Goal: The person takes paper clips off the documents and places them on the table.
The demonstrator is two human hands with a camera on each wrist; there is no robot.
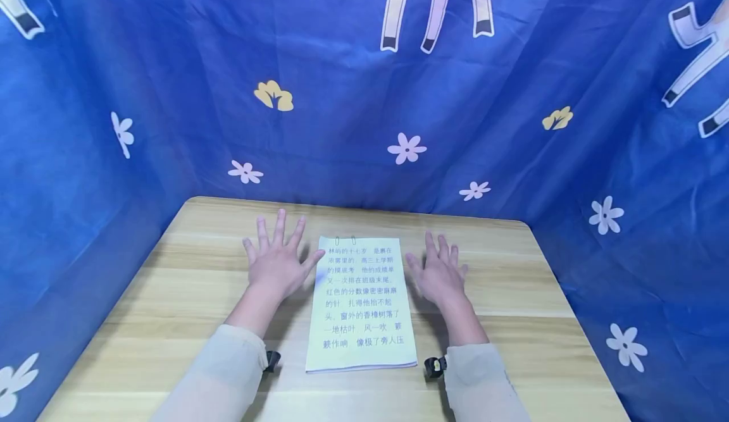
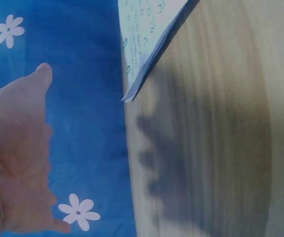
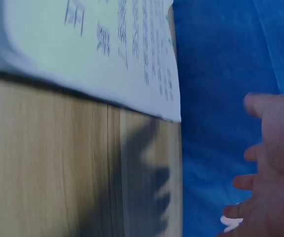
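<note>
A stack of paper (image 1: 364, 302) printed with lines of Chinese characters lies on the wooden table, with two paper clips (image 1: 345, 241) at its top edge. To its left my left hand (image 1: 277, 268) is held with the fingers spread, the thumb tip by the stack's upper left edge in the head view. On the other side my right hand (image 1: 441, 275) has its fingers extended, beside the upper right edge. Both wrist views show the left hand (image 2: 21, 158) and right hand (image 3: 275, 163) raised above the tabletop, casting shadows on it. Neither holds anything.
The light wooden table (image 1: 501, 359) has rounded back corners. Blue curtain fabric (image 1: 342, 124) with flowers and animal figures surrounds its back and sides. A small black device (image 1: 435, 367) sits at the right wrist, another (image 1: 272, 361) at the left. Light sleeves cover both forearms.
</note>
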